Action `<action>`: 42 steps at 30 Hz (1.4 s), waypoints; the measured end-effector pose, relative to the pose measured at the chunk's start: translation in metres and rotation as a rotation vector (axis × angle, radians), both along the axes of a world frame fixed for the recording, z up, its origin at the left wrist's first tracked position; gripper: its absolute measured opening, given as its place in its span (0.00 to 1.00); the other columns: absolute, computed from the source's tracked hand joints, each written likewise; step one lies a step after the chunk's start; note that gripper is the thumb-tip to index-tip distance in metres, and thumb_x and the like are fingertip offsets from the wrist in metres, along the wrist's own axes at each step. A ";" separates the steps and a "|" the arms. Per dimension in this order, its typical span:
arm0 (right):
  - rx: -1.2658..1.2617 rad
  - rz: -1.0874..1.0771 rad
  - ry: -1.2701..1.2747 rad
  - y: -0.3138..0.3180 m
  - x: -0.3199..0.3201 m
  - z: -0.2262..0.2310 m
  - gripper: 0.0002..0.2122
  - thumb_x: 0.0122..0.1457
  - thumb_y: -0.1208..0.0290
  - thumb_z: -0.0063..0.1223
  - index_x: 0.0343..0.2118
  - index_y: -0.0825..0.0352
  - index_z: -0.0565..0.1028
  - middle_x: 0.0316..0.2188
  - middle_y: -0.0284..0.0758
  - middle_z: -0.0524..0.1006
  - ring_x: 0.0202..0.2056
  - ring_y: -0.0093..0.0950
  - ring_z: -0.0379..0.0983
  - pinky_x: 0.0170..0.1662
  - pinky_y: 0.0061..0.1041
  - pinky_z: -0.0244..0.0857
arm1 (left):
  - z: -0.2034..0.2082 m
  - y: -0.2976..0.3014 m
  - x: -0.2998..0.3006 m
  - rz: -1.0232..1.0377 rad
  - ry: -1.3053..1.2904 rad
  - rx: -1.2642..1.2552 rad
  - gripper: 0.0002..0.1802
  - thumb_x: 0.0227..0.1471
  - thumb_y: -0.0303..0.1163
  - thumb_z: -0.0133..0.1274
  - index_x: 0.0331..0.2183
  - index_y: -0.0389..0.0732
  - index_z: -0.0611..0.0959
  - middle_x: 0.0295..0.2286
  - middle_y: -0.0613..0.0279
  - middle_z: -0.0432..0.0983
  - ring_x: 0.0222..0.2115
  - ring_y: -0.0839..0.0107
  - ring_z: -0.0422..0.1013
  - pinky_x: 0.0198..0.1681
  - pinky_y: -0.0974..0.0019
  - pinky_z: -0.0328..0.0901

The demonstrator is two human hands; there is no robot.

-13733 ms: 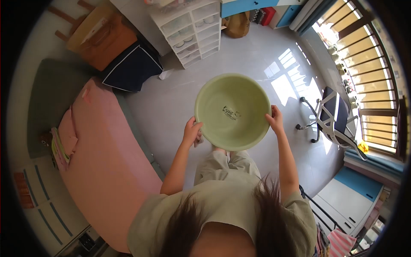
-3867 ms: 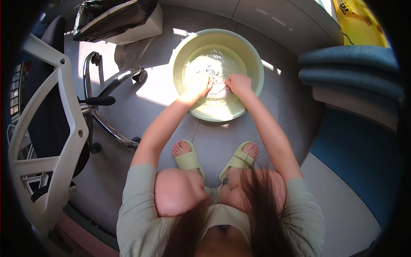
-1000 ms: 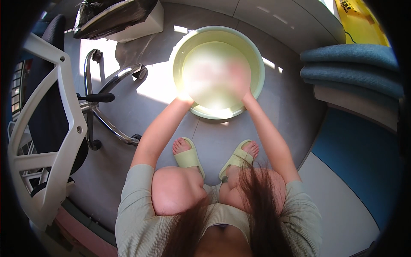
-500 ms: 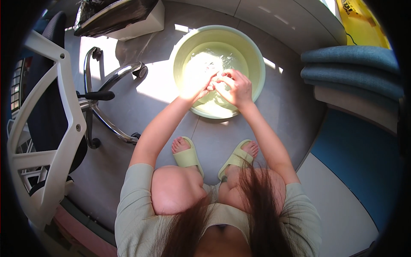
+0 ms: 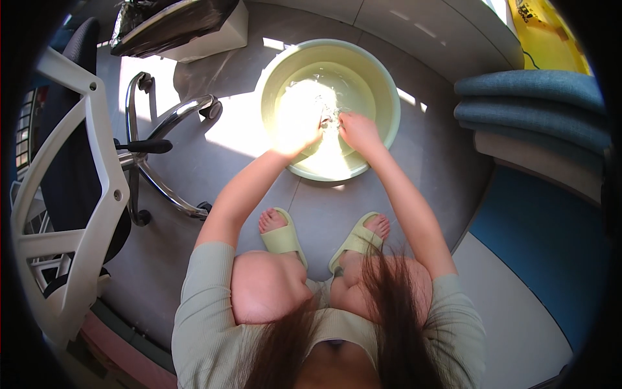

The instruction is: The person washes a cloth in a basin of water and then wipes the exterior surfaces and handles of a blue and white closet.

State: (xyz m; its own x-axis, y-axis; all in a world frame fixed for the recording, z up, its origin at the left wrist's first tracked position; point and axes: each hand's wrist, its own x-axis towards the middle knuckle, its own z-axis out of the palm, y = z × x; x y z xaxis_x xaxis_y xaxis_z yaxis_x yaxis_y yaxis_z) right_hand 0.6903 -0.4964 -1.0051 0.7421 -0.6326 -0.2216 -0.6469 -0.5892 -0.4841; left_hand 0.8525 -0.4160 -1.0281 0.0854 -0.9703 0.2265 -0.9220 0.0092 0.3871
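A chair (image 5: 103, 149) stands left of the green basin (image 5: 388, 97), which holds water on the floor (image 5: 324, 201). Over it, glare hides the left hand's (image 5: 301, 131) grip; the right hand (image 5: 358, 133) curls, its hold unclear. Blue cloth (image 5: 531, 84) lies rightmost.

Dark lettering (image 5: 531, 11) — too small to read — marks the yellow bag (image 5: 551, 40).

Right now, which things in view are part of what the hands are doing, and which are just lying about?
In use:
- left hand and right hand, close together; glare hides anything between them
- green basin beneath them
- water inside it

Lying about:
- office chair
- black-lined bin
- blue fabric
- yellow item
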 end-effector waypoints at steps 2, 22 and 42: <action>0.019 0.084 0.267 -0.005 0.002 -0.013 0.08 0.48 0.71 0.47 0.33 0.64 0.72 0.30 0.38 0.76 0.35 0.39 0.73 0.36 0.37 0.67 | -0.004 -0.002 -0.003 0.007 -0.075 -0.002 0.32 0.36 0.37 0.54 0.48 0.40 0.72 0.46 0.49 0.66 0.51 0.52 0.58 0.57 0.50 0.48; -0.254 0.373 -0.520 -0.015 0.002 0.017 0.15 0.47 0.71 0.51 0.41 0.63 0.73 0.29 0.41 0.73 0.29 0.37 0.71 0.29 0.35 0.66 | 0.091 -0.032 0.000 0.097 1.283 0.900 0.29 0.29 0.14 0.60 0.40 0.35 0.71 0.14 0.57 0.71 0.11 0.74 0.69 0.10 0.76 0.63; 1.965 -0.174 0.031 -0.001 -0.005 0.030 0.19 0.55 0.69 0.48 0.13 0.55 0.52 0.11 0.18 0.50 0.13 0.12 0.41 0.17 0.15 0.38 | 0.078 -0.010 -0.010 -0.075 0.536 0.470 0.32 0.47 0.56 0.50 0.48 0.43 0.73 0.46 0.58 0.70 0.50 0.62 0.63 0.55 0.59 0.54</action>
